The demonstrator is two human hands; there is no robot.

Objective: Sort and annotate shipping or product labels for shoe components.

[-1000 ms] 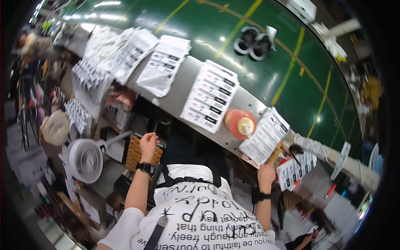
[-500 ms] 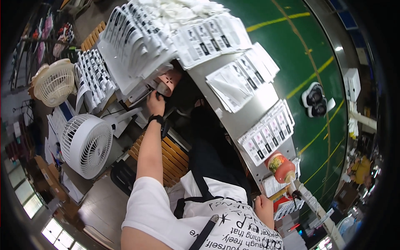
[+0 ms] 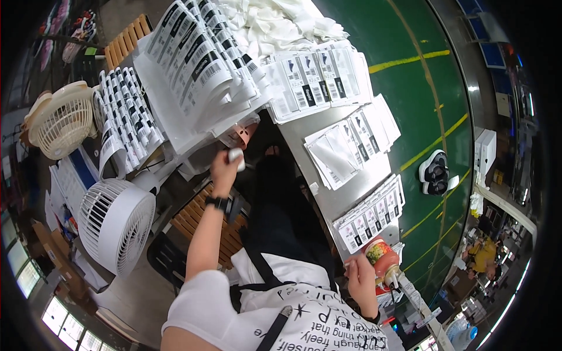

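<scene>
My left hand (image 3: 224,174) is closed around a small white rounded object (image 3: 236,157), whose kind I cannot make out. It is held in the gap beside the table, just below a pink box (image 3: 243,131) with dark marks. A dark watch sits on that wrist. My right hand (image 3: 362,279) is held by the table's near edge with its fingers curled in, and nothing shows in them. Right beside it stands a pump bottle (image 3: 380,255) with reddish contents and a colourful label. Just beyond lies a stack of printed label cards (image 3: 370,216).
More printed sheets (image 3: 310,79) and white bags (image 3: 345,152) lie along the metal table edge (image 3: 293,136). White cloth (image 3: 275,23) is heaped at the back. Dark shoes (image 3: 435,172) rest on the green tabletop (image 3: 410,93). A white fan (image 3: 117,225) and a cream fan (image 3: 61,126) stand left.
My left hand has drawn back from beside the pink box and now shows the white object in it. My right hand has risen from my side toward the pump bottle.
</scene>
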